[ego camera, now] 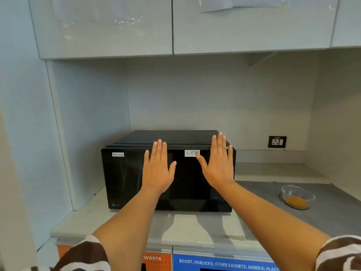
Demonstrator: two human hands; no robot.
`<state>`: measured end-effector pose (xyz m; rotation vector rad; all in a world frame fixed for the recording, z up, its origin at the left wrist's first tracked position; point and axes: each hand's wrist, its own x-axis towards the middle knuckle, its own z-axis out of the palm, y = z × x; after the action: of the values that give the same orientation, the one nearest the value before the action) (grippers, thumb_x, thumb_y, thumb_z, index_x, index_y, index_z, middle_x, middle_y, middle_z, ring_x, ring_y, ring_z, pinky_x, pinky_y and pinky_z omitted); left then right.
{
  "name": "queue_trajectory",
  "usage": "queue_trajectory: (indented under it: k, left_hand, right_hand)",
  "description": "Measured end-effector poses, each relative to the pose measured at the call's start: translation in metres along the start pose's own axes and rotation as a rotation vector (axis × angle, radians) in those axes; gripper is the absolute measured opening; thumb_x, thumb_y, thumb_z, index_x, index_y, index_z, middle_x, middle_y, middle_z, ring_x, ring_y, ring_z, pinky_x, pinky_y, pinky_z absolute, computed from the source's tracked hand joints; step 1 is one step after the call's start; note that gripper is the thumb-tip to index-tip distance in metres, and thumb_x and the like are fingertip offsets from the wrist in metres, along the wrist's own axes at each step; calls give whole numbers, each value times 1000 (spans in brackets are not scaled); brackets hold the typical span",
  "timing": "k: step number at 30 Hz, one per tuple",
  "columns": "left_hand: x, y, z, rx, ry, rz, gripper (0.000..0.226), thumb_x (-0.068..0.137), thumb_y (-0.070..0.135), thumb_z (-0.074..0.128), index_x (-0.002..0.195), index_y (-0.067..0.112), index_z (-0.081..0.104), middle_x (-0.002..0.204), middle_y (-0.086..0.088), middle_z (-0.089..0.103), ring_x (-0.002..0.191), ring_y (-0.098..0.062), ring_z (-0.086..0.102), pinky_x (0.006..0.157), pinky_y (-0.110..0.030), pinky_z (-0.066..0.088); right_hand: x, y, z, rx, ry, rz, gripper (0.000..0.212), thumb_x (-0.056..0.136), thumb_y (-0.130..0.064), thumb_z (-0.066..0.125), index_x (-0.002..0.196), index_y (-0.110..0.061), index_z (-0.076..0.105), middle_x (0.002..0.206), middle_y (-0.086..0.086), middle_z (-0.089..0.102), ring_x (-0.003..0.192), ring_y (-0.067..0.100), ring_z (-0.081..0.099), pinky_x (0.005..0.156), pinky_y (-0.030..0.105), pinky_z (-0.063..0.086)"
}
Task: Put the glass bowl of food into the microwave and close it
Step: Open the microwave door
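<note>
A black microwave [125, 178] stands on the counter with its door closed and a "Non-Veg" label at its upper left. My left hand [157, 169] and my right hand [218, 165] are raised in front of the door, palms forward, fingers spread, holding nothing. A glass bowl [298, 196] with orange-yellow food at its bottom sits on the grey counter mat to the right of the microwave, well apart from both hands.
A grey mat [332, 216] covers the right part of the pale counter [82, 222]. A wall socket [277, 142] is behind on the right. Cabinets [172, 26] hang overhead. Labelled waste bins [224, 264] are below the counter edge.
</note>
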<state>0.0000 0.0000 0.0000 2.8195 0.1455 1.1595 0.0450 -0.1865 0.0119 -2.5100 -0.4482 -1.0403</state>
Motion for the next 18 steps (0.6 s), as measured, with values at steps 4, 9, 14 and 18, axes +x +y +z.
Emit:
queue_trajectory:
  k: [4,9,14,18]
  left_hand:
    - [-10,2,15,30,-58,-1,69,95,49,25,150,15,0,161,-5,0,147,-20,-4,117,-38,-5]
    - [-4,4,33,8,-58,17,68,95,47,29,151,15,7,161,-5,9,148,-21,3,116,-39,-4]
    - [12,9,48,-16,-37,102,65,94,44,36,149,15,18,159,-8,16,147,-23,8,117,-42,1]
    - [35,17,52,-38,-1,186,61,93,41,41,146,14,28,157,-11,21,147,-25,11,118,-47,6]
  right_hand:
    - [-23,15,17,24,-29,89,80,90,-59,23,147,-12,-10,158,8,-12,144,20,-16,117,38,-7]
    - [-53,36,49,152,8,300,82,91,-55,33,148,-9,-2,159,12,-7,147,23,-9,118,40,-2]
    - [-89,58,81,268,-53,562,85,89,-51,43,149,-9,1,159,15,-6,147,29,1,118,45,10]
    - [-104,70,105,508,-128,700,89,87,-37,56,149,-12,-3,159,9,-13,145,33,12,114,46,26]
